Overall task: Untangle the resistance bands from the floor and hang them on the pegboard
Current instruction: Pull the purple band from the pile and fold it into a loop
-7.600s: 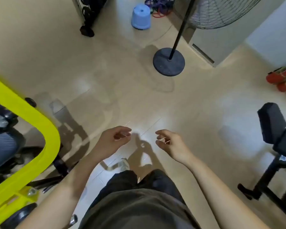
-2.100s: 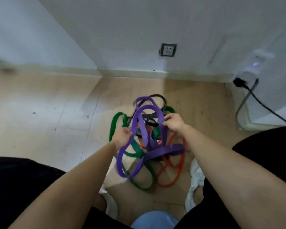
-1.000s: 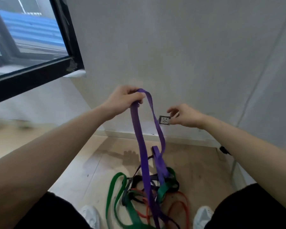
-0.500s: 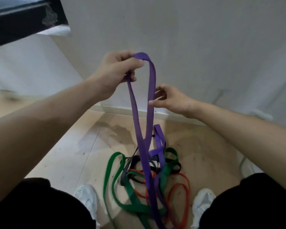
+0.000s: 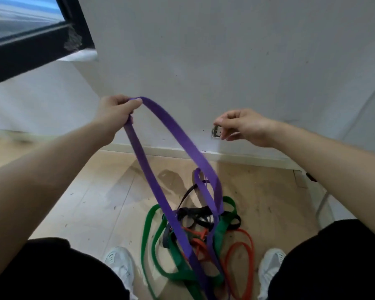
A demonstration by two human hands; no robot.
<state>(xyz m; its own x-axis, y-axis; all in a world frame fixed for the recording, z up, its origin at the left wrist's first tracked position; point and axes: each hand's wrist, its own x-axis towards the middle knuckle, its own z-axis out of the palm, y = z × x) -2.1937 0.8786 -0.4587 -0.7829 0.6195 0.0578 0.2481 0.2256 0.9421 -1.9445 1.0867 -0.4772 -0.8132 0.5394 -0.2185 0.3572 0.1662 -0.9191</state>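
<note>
My left hand (image 5: 115, 111) grips the top of a long purple band (image 5: 175, 135) and holds it up in front of the wall. The band's two strands hang down into a tangled pile on the floor. In that pile lie a green band (image 5: 148, 232), an orange band (image 5: 245, 247) and a black band (image 5: 195, 213), all looped through each other. My right hand (image 5: 240, 126) hovers to the right of the purple band, fingers curled, thumb and forefinger close together, holding nothing that I can see. No pegboard is in view.
A white wall with a socket (image 5: 216, 132) and a skirting board (image 5: 165, 151) stands just ahead. A dark window frame (image 5: 30, 50) is at the upper left. My white shoes (image 5: 120, 263) flank the pile. A cable (image 5: 322, 204) runs down at the right.
My left hand has lowered a little and moved left, spreading the purple loop wider. My right hand has come off the purple strand and moved right, away from it.
</note>
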